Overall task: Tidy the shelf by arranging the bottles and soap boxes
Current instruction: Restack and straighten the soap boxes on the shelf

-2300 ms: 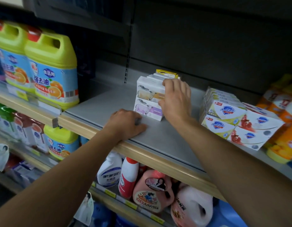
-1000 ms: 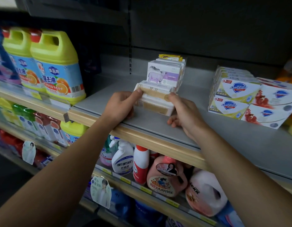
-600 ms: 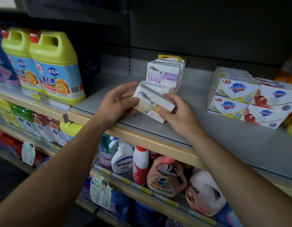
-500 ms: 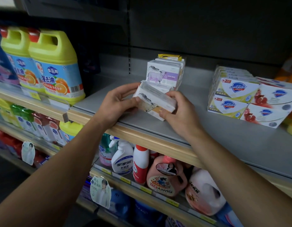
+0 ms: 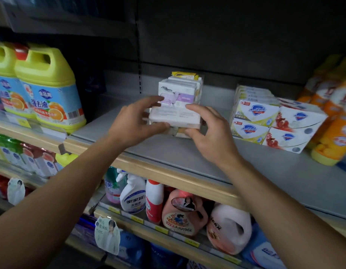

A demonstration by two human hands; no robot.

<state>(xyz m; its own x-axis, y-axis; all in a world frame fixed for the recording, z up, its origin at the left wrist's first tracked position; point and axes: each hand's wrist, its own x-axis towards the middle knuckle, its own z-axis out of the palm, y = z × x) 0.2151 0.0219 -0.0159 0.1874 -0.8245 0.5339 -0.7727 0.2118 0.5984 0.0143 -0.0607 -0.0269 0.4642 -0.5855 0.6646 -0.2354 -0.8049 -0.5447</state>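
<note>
A white soap box (image 5: 175,116) lies flat at the front of a small stack of white and purple soap boxes (image 5: 180,90) on the grey shelf (image 5: 265,171). My left hand (image 5: 133,124) grips the box's left end, thumb below and fingers above. My right hand (image 5: 209,131) grips its right end the same way. The box sits low, on or just above another box at the stack's front; I cannot tell if it is resting.
Stacked white Safeguard soap boxes (image 5: 269,121) stand to the right, with orange bottles (image 5: 335,117) beyond them. Yellow-green detergent jugs (image 5: 49,88) stand on the left. Spray bottles and pink jugs (image 5: 183,212) fill the shelf below.
The soap box, tilted and held in front of the stack half a second ago, has been turned flat and moved back against the stack. Both hands moved with it.
</note>
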